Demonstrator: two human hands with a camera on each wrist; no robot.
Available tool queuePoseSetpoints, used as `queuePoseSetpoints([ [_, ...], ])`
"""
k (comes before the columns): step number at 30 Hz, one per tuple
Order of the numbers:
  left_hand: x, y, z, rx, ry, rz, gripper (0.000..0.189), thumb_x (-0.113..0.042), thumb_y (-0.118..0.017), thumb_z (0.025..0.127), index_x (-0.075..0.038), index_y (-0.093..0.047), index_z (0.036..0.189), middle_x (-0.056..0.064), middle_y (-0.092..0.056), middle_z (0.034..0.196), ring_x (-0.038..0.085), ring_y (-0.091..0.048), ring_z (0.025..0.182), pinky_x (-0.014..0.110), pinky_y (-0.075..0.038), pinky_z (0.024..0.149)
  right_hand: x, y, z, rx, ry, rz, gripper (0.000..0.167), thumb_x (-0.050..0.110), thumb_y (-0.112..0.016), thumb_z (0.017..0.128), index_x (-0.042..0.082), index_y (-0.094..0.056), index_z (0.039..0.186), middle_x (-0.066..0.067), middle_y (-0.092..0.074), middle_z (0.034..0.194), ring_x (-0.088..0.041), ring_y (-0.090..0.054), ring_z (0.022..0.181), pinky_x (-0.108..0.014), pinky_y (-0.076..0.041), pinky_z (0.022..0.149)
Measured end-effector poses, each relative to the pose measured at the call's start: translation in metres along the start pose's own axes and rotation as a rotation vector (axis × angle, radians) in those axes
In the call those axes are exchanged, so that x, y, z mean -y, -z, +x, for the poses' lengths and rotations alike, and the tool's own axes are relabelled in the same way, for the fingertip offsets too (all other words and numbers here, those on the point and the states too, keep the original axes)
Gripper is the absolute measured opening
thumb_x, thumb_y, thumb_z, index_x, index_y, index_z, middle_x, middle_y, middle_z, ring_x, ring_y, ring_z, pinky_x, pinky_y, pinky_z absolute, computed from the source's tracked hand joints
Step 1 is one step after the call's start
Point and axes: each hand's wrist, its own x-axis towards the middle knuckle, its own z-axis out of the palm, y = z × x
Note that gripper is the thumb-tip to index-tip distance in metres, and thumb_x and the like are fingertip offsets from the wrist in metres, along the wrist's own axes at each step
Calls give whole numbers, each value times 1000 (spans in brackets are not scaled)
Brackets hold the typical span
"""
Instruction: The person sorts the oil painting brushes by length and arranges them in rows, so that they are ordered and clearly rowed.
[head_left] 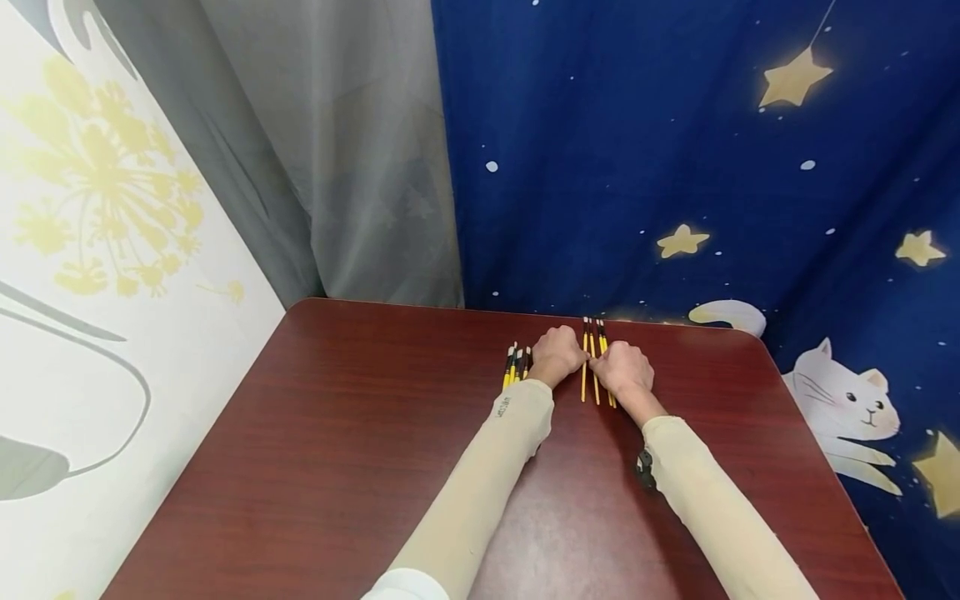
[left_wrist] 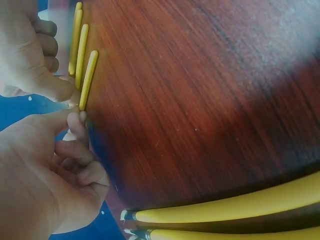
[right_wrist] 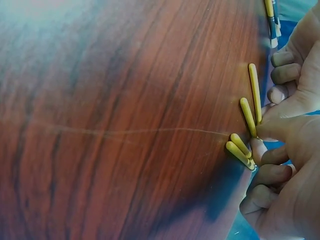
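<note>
Several thin paintbrushes with yellow handles and pale bristle tips lie side by side near the table's far edge, bristles pointing away. My left hand (head_left: 558, 352) pinches the leftmost paintbrush (head_left: 584, 383) between thumb and fingertip. Close beside it, my right hand (head_left: 627, 368) pinches the second paintbrush (right_wrist: 247, 116) with thumb and forefinger. Two more paintbrushes (right_wrist: 238, 153) lie under the right hand, their yellow ends sticking out toward me. The hands nearly meet, and their fingers hide the middles of these brushes.
Left of my left hand lies another group of thicker yellow paintbrushes (head_left: 512, 375) with dark ferrules. The reddish-brown table (head_left: 337, 467) ends just beyond the brush tips. Behind it hang a grey curtain (head_left: 390, 183) and a blue starry curtain (head_left: 585, 167).
</note>
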Motion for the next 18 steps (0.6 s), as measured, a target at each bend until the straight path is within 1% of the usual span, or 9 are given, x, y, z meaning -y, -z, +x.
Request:
queuePoseSetpoints([
  [4, -2, 1, -3, -9, -6, -1, 29, -44, -76, 95, -21, -75, 77, -3, -74, 83, 18, -69, 79, 38, -59, 74, -1, 0, -1, -15, -3, 10, 41, 40, -70, 94, 13, -70, 62, -11, -70, 68, -31, -66, 65, -42, -49, 55],
  [8, -2, 1, -2, 2, 5, -13, 29, -43, -76, 96, -20, -75, 79, -1, -74, 83, 20, -70, 79, 39, -59, 73, -1, -2, -2, -19, -11, 28, 44, 44, -70, 96, 14, -72, 63, -10, -70, 69, -31, -65, 65, -41, -48, 55],
  [11, -4, -1, -1, 4, 11, -21, 26, -43, -76, 96, -19, -78, 86, 1, -75, 87, 21, -70, 79, 39, -59, 72, -1, -2, -2, -20, -17, 50, 44, 44, -69, 98, 16, -73, 64, -10, -70, 70, -31, -65, 66, -41, -47, 54],
  [14, -6, -2, 0, -2, 6, -21, 24, -42, -76, 95, -19, -80, 93, 3, -77, 94, 22, -71, 81, 39, -59, 72, -1, -2, -3, -41, -11, 69, 40, 41, -69, 97, 16, -74, 66, -10, -71, 72, -32, -66, 68, -42, -48, 55],
  [16, -7, -3, 0, -4, -1, -23, 23, -41, -76, 95, -19, -79, 92, 3, -77, 95, 22, -71, 81, 39, -59, 72, -2, -1, -5, -72, -4, 77, 38, 39, -70, 96, 17, -74, 66, -10, -71, 72, -33, -66, 69, -43, -49, 56],
  [18, -8, -3, 0, 0, -10, -23, 24, -41, -76, 95, -19, -78, 86, 2, -76, 91, 21, -69, 79, 39, -58, 70, -2, 0, -6, -100, 4, 87, 37, 39, -70, 96, 17, -74, 67, -11, -72, 73, -34, -67, 70, -44, -50, 57],
])
